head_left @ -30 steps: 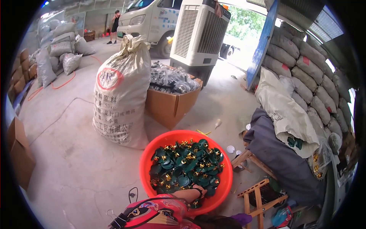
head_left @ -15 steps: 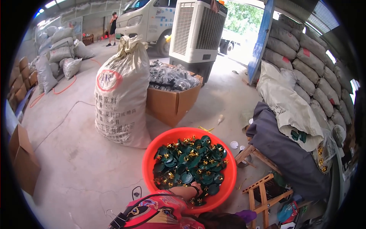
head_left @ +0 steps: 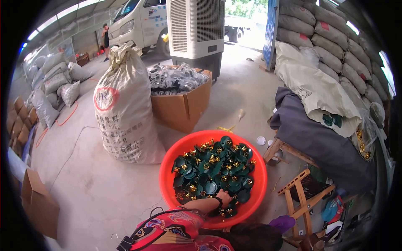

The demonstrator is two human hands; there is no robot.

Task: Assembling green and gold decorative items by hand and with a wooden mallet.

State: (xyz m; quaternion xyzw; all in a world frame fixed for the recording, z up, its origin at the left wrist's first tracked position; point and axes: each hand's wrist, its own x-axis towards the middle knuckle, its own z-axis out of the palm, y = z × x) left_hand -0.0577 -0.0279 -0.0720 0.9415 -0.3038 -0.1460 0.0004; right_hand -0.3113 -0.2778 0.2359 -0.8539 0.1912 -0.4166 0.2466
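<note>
A red plastic basin [head_left: 167, 178] stands on the floor in front of me. It is heaped with dark green round discs [head_left: 210, 187] that bear gold-coloured, crown-like metal pieces [head_left: 214, 159]. My left hand [head_left: 225, 198] is down in the near part of the heap, fingers curled among the discs. Whether a piece is between the fingertips is hidden. A dark band [head_left: 219, 202] circles that wrist, and a red patterned sleeve [head_left: 178, 224] covers the upper arm. My right hand does not show.
Behind the basin stand a full woven sack [head_left: 121, 113] and a cardboard box [head_left: 182, 111] of plastic-wrapped parts. A wooden stool frame [head_left: 302, 196] and a dark grey cloth [head_left: 318, 140] lie at right. An air cooler [head_left: 194, 31] and a van [head_left: 144, 23] are farther off.
The view has shifted, so the basin sits a little farther right. My left hand has reached slightly deeper into the green discs, and its curled fingers now show more plainly.
</note>
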